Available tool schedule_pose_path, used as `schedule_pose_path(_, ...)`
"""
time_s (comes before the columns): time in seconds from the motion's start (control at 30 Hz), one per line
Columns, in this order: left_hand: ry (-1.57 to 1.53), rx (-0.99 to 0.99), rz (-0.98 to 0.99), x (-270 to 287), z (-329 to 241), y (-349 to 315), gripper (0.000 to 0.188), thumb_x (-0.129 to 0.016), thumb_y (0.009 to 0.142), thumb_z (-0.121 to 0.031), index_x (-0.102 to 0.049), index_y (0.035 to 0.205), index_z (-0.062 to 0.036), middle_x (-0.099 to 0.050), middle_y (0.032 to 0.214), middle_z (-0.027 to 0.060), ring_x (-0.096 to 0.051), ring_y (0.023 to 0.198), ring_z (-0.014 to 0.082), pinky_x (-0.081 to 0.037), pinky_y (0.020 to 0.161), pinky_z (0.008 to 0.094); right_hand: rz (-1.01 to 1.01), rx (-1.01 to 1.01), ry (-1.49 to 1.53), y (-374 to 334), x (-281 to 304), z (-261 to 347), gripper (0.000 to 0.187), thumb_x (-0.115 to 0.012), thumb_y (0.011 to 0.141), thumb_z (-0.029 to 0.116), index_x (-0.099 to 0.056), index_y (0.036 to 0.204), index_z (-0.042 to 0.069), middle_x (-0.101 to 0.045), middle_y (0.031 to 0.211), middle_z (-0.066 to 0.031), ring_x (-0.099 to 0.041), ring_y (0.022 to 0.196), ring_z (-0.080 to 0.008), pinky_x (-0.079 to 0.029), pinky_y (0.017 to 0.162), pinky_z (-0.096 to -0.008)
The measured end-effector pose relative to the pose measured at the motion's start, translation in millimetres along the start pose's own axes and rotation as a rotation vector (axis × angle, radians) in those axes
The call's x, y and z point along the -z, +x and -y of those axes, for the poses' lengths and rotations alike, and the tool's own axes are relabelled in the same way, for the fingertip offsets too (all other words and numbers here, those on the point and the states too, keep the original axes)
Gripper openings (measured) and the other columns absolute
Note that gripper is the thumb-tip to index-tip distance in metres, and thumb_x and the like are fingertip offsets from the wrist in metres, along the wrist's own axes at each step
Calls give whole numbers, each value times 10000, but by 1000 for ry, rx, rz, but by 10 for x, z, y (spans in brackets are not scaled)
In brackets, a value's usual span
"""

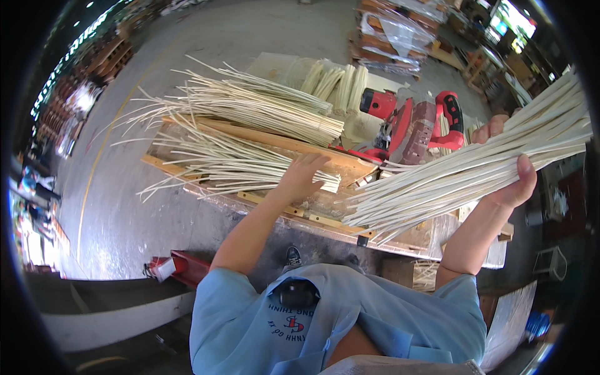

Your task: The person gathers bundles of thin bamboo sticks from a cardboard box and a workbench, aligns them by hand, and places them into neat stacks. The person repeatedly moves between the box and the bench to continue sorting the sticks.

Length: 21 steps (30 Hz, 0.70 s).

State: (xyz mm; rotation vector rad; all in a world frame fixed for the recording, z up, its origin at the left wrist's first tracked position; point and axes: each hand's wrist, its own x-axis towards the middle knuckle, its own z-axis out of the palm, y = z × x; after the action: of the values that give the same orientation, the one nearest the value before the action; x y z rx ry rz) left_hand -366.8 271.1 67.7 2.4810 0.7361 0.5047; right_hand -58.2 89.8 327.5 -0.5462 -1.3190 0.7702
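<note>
A thick bundle of pale cane strips (462, 172) lies across my right hand (517, 184). The thumb shows on its near side, and fingertips show past its far side. Its cut ends fan out over the front right of the wooden workbench (431, 234). My left hand (302, 177) rests flat, fingers stretched out, over the cut ends of a smaller, looser bundle (231, 159) on the bench. Behind a wooden rail (281, 145) lies another bundle of strips (262, 112). A red power saw (406, 125) stands between that bundle and my right hand.
Short tied bundles (337, 84) lie at the back of the bench. Beyond them stands a plastic-wrapped stack (394, 34). A red metal object (187, 267) is on the floor at lower left, and a white stool (551, 262) stands at right.
</note>
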Motion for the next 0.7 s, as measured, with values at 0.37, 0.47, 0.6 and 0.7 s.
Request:
schedule_pose_path(0.37, 581, 28, 404, 86, 947, -199, 722, -716, 867, -278, -389, 1510, -258, -529, 1371, 96, -434, 1354, 314, -295, 1132, 563, 118, 50, 156, 354, -369, -313, 731, -593, 841, 408, -358, 1387, -18, -481, 1079, -193, -551, 952, -303, -530, 770, -401)
schedule_pose_path(0.47, 646, 70, 478, 500, 1219, -425, 692, -715, 867, -274, -412, 1489, -269, -534, 1387, 68, -472, 1330, 287, -317, 1114, 574, 61, -21, 147, 491, -495, -470, 739, -604, 829, 413, -368, 1358, -46, -485, 1065, -191, -558, 954, -306, -562, 745, -401)
schedule_pose_path(0.6, 646, 124, 475, 1040, 1724, -767, 777, -795, 779, -151, -448, 1461, -289, -507, 1423, 36, -459, 1355, 258, -301, 1139, 591, -43, -108, -80, 643, -693, -670, 781, -627, 812, 437, -371, 1334, -85, -477, 1075, -185, -557, 971, -304, -572, 778, -402)
schedule_pose_path(0.7, 652, 246, 547, 1374, 2005, -741, 855, -831, 749, -191, -409, 1488, -265, -479, 1454, 62, -389, 1411, 320, -269, 1164, 602, -166, -81, -209, 723, -923, -857, 714, -633, 798, 404, -489, 1238, -139, -589, 1051, -227, -642, 939, -315, -608, 766, -416)
